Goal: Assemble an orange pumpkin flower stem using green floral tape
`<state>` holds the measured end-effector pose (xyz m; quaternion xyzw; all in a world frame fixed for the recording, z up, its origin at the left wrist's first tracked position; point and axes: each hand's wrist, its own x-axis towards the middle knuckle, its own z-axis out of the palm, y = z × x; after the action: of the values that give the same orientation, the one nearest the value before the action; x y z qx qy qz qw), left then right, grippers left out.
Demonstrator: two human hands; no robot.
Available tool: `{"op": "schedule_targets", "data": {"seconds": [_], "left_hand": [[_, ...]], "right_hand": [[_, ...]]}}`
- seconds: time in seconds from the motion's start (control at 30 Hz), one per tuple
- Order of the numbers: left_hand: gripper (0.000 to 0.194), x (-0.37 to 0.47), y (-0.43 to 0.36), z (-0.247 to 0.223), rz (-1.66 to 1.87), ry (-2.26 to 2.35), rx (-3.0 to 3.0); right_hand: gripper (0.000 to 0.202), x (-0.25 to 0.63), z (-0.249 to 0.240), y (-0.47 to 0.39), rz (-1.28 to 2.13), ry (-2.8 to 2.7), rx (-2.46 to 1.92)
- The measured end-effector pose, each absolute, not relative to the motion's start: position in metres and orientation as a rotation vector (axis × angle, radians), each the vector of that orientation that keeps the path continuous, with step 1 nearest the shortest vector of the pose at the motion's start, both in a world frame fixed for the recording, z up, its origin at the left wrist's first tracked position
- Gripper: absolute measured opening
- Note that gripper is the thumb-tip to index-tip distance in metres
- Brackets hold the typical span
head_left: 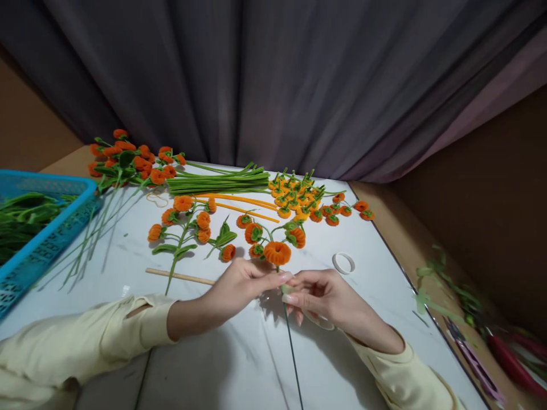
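My left hand is closed in a pinch on the dark stem of an upright spray of fuzzy orange flowers, just below the blooms. Opposite it, my right hand pinches pale green floral tape against the same stem. The thumbs and fingertips of both hands nearly meet there. Under my right palm shows the pale curved rim of a tape roll, mostly hidden. A second orange spray with green leaves lies left of the hands, beside a thin wooden stick.
Green stems, yellow-orange flower heads and an orange bunch lie along the back. A blue basket of leaves stands left. Right are a white ring and, beyond the table edge, a pink-handled tool.
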<state>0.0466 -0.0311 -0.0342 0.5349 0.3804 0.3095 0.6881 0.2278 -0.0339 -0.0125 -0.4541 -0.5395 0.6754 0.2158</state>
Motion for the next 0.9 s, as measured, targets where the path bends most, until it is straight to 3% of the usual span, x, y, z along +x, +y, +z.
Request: {"op": "schedule_targets", "data": {"seconds": [0.23, 0.37, 0.67, 0.9], "left_hand": [[0.035, 0.049, -0.025, -0.044, 0.628, 0.935, 1.188], [0.037, 0.051, -0.023, -0.052, 0.650, 0.954, 1.198], [0.037, 0.051, -0.024, -0.056, 0.667, 0.977, 1.276], [0.042, 0.054, -0.028, -0.052, 0.643, 1.001, 1.368]], "right_hand": [[0.024, 0.232, -0.038, -0.045, 1.332, -1.741, -1.295], [0.031, 0.234, -0.054, -0.053, 1.121, -1.766, -1.325], [0.038, 0.235, -0.057, -0.056, 1.315, -1.637, -1.237], [0.035, 0.249, -0.038, -0.043, 1.200, -1.606, -1.407]]}}
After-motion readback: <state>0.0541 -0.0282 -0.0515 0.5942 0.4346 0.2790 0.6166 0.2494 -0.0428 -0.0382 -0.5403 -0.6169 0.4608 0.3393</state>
